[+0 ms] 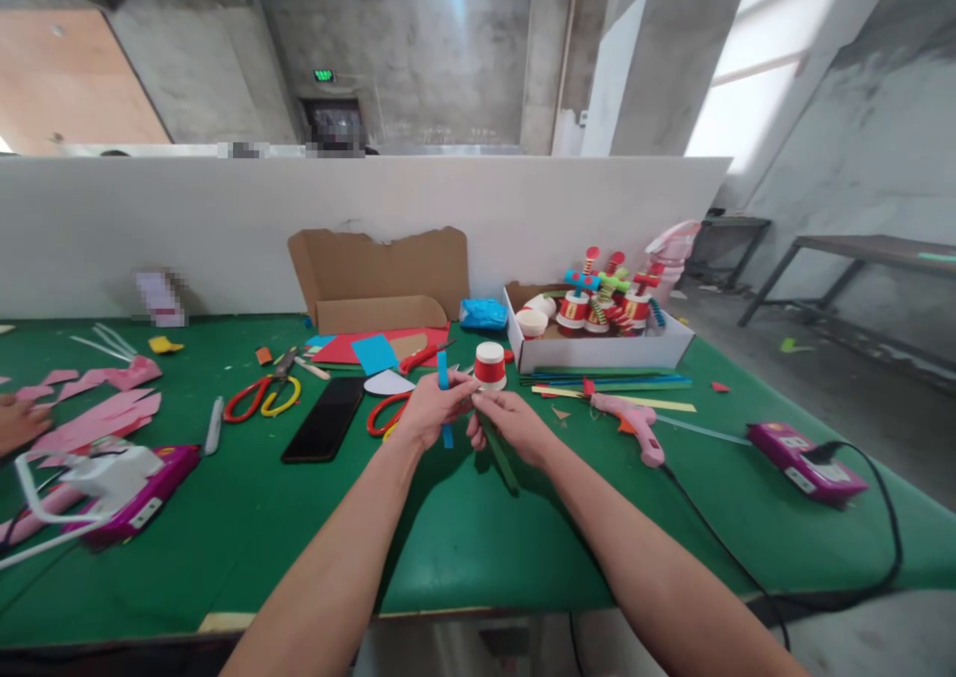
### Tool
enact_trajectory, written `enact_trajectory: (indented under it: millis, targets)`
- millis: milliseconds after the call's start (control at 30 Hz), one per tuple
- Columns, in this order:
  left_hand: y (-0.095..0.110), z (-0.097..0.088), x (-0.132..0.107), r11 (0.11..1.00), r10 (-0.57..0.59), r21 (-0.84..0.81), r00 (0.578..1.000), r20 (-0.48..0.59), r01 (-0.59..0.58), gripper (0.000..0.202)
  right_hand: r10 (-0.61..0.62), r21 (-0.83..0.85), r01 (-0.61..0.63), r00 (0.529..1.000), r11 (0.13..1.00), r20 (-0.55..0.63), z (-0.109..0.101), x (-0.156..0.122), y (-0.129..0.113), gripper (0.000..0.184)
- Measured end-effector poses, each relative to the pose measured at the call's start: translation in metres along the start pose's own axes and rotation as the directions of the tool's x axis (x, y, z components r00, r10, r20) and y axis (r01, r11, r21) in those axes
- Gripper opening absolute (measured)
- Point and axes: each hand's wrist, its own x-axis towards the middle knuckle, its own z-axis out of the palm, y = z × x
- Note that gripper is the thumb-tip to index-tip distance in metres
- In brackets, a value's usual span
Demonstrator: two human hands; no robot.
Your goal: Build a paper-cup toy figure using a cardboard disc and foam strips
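Note:
My left hand (431, 410) is closed on a blue paper strip (443, 370) that stands upright between its fingers, its lower end showing below the hand. My right hand (506, 424) is closed on a dark green paper strip (499, 455) that slants down to the right over the green table (448, 538). The two hands meet fingertip to fingertip above the table's middle. Just behind them stands a small white paper cup with a red band (490, 365).
A black phone (325, 418), red and yellow scissors (261, 395), and red scissors (384, 413) lie left of the hands. A pink glue gun (634, 426) lies to the right. A white box (597, 343) holds finished cup crafts. Another person's hand (19, 423) is at the far left.

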Motion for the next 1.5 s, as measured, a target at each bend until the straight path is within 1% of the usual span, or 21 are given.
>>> enact_trajectory:
  millis: [67,100,167,233,300,367,467,600,767,833,933,1033,1167,1300,1400,1500]
  targets:
    - [-0.001,-0.002,0.001,0.998,0.018,-0.061,1.0,0.005,-0.018,0.045,0.071,0.162,-0.078,0.996,0.984,0.053,-0.001,-0.002,-0.003,0.036]
    - [-0.001,-0.003,0.002,0.996,0.028,-0.089,1.0,0.013,-0.026,0.045,0.098,0.215,-0.113,0.992,0.97,0.079,-0.002,-0.003,-0.005,0.036]
    - [-0.002,-0.005,0.003,0.99,0.047,-0.131,0.998,0.029,-0.043,0.045,0.12,0.262,-0.148,0.986,0.954,0.118,-0.005,-0.004,-0.007,0.032]
    - [-0.003,-0.006,0.004,0.985,0.065,-0.162,0.997,0.044,-0.057,0.044,0.108,0.279,-0.142,0.985,0.95,0.133,-0.007,-0.004,-0.007,0.028]
    - [-0.004,-0.006,0.005,0.98,0.081,-0.187,0.995,0.055,-0.07,0.043,0.077,0.28,-0.11,0.989,0.954,0.126,-0.009,-0.003,-0.006,0.027]
    - [-0.005,-0.006,0.005,0.977,0.087,-0.199,0.994,0.065,-0.072,0.043,0.033,0.271,-0.056,0.995,0.961,0.09,-0.01,-0.002,-0.004,0.026]
    - [-0.006,-0.006,0.005,0.981,0.069,-0.185,0.995,0.072,-0.055,0.043,-0.007,0.245,-0.005,0.999,0.969,0.046,-0.011,0.0,-0.002,0.03]
    - [-0.007,-0.005,0.004,0.989,0.039,-0.145,0.998,0.055,-0.031,0.042,-0.018,0.219,0.006,0.998,0.976,0.054,-0.012,0.001,-0.001,0.036]
    - [-0.005,-0.002,0.003,0.987,0.055,-0.152,0.997,0.049,-0.047,0.045,-0.028,0.233,0.014,0.998,0.972,0.056,-0.011,0.001,0.0,0.039]
    - [-0.004,-0.001,0.002,0.989,0.049,-0.14,0.998,0.047,-0.042,0.046,-0.061,0.222,0.055,0.998,0.973,0.021,-0.011,0.001,-0.001,0.04]
    - [-0.003,0.001,0.001,0.993,0.028,-0.117,0.998,0.052,-0.022,0.046,-0.133,0.15,0.138,0.99,0.979,-0.044,-0.011,0.003,-0.002,0.039]
    - [-0.003,0.001,0.001,0.989,0.008,-0.147,0.997,0.076,0.003,0.044,-0.178,0.069,0.184,0.98,0.98,-0.09,-0.016,0.003,-0.006,0.036]
    - [-0.004,-0.001,0.002,0.985,-0.01,-0.167,0.99,0.142,0.034,0.039,-0.185,0.058,0.194,0.974,0.979,-0.13,-0.022,0.003,-0.011,0.036]
    - [-0.006,-0.002,0.004,0.988,0.01,-0.156,0.993,0.122,0.009,0.038,-0.155,0.102,0.167,0.981,0.981,-0.115,-0.023,0.003,-0.009,0.041]
    - [-0.008,-0.003,0.004,0.991,-0.008,-0.13,0.993,0.118,0.023,0.042,-0.147,0.115,0.16,0.982,0.98,-0.117,-0.021,0.004,-0.008,0.042]
    - [-0.006,-0.004,0.002,0.988,-0.03,-0.139,0.978,0.205,0.06,0.041,-0.171,0.124,0.192,0.971,0.973,-0.165,-0.022,0.004,-0.01,0.039]
